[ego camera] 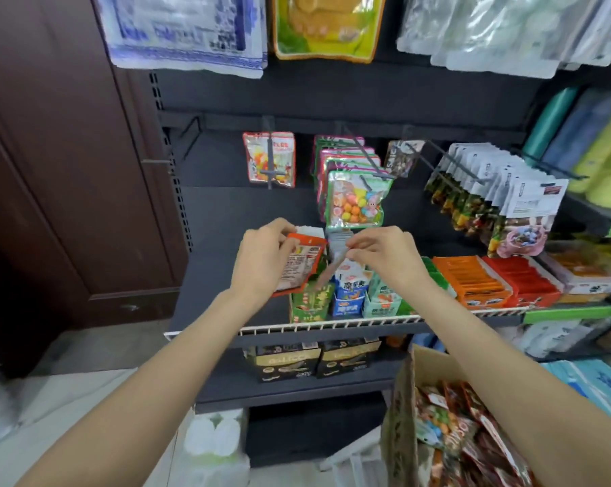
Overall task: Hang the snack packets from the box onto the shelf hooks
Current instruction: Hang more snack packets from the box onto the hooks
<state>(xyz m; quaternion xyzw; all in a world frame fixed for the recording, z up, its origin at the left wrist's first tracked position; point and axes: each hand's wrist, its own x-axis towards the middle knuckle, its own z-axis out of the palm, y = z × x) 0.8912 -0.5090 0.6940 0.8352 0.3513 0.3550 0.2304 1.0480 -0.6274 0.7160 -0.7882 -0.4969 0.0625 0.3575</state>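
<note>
Head view: an orange snack packet [298, 263] is pinched in the left hand [265, 260], back label facing the camera, held above the shelf [205, 275] in front of the small cartons [348, 293]. The right hand [385, 256] is curled just beside it, fingertips [355, 250] pinched together near the packet's top edge; whether anything is gripped cannot be told. The cardboard box [402, 409], full of packets, is seen lower right. One red-edged packet [269, 158] hangs on a hook [269, 152] above.

Orange packet [298, 267] in left hand [265, 261]
</note>
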